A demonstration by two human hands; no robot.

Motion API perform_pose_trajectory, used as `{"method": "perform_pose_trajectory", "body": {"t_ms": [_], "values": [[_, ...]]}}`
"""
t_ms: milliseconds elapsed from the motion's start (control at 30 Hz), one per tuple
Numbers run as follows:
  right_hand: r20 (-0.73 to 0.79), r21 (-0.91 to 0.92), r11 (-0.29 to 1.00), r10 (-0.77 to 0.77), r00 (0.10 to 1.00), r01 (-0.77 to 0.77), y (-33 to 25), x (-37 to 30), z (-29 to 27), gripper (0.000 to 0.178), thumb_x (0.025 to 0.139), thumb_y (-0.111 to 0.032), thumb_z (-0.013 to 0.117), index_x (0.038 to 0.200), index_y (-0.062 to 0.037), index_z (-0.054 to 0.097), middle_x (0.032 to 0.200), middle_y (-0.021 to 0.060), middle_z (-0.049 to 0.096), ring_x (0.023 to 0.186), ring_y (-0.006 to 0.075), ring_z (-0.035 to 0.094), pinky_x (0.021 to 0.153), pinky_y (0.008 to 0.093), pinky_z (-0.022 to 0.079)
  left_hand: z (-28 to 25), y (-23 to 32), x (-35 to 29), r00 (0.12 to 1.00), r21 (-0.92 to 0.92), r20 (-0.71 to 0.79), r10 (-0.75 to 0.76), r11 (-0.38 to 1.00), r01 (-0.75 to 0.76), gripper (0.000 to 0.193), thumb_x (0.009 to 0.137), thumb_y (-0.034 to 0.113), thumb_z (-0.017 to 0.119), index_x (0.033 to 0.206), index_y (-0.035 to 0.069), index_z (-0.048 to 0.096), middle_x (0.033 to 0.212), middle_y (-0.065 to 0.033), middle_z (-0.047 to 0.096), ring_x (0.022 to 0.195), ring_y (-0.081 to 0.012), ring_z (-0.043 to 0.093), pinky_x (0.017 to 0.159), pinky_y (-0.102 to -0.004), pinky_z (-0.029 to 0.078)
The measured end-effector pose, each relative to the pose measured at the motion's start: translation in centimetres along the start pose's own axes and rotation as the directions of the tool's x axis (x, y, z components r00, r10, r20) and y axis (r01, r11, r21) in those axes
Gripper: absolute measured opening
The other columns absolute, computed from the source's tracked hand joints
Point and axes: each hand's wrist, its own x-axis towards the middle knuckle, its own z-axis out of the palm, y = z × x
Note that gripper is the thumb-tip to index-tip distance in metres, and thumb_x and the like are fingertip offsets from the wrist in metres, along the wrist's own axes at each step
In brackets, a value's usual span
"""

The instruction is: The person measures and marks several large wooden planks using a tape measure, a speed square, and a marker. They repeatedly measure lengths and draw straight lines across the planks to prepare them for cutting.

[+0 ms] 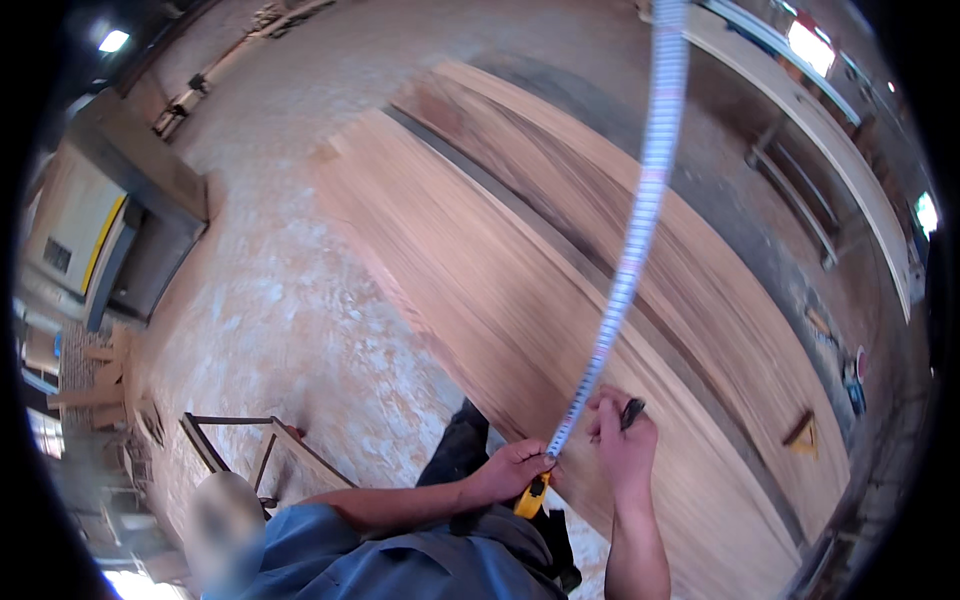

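Note:
Close to my body, my left hand [512, 472] is closed on a tape measure with a yellow case [530, 499]. Its long white blade [640, 225] is drawn out, rising past the boards to the top edge of the view. My right hand [626, 445] is beside the blade, fingers curled round a short dark marker-like tool [632, 411]; its exact kind is unclear. Below both hands lies a wide, pale brown wooden board [460, 255].
A second long board [690, 270] lies parallel, across a dark gap, with a small yellow-and-brown triangular square [802, 434] on it. A large machine [120, 215] stands left, a dark metal frame [262, 445] lower left, and a long bench [800, 100] at far right.

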Motion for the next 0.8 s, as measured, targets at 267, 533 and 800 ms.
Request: {"method": "perform_pose_trajectory", "body": {"t_ms": [267,533,800], "values": [[0.031,0.008,0.979,0.204,0.978,-0.204,6.7,-2.8,-1.0,0.025,0.104,-0.017,0.055,0.108,0.0039,0.067,0.078,0.0065,0.068,0.052,0.0098,0.057,0.047,0.0248,0.046,-5.5,1.5,2.4,0.822,-0.531,-0.554,-0.13,0.815,-0.229,0.013,0.106,0.008,0.044,0.11,0.002,0.055,0.094,-0.0125,0.068,0.084,-0.0258,0.07,0.077,-0.0385,0.059],[-0.132,0.178,0.919,0.375,0.917,-0.351,11.4,-7.1,-4.4,0.023,0.103,-0.019,0.056,0.107,0.0023,0.063,0.074,0.0075,0.067,0.048,0.0108,0.057,0.041,0.0252,0.042,-9.3,3.6,5.6,0.76,-0.566,-0.634,-0.141,0.755,-0.332,0.013,0.104,0.005,0.042,0.113,0.002,0.05,0.094,-0.0147,0.065,0.085,-0.0316,0.071,0.078,-0.0418,0.061],[-0.109,-0.01,0.945,0.325,0.939,-0.328,7.8,-9.7,-4.9,0.033,0.104,-0.026,0.052,0.104,-0.0004,0.073,0.089,0.0087,0.072,0.078,0.0182,0.065,0.07,0.0318,0.051,-11.6,4.0,7.3,0.793,-0.607,-0.599,-0.11,0.708,-0.36,0.011,0.105,0.008,0.039,0.112,0.004,0.047,0.095,-0.0146,0.064,0.085,-0.0332,0.069,0.079,-0.0442,0.059]]}}
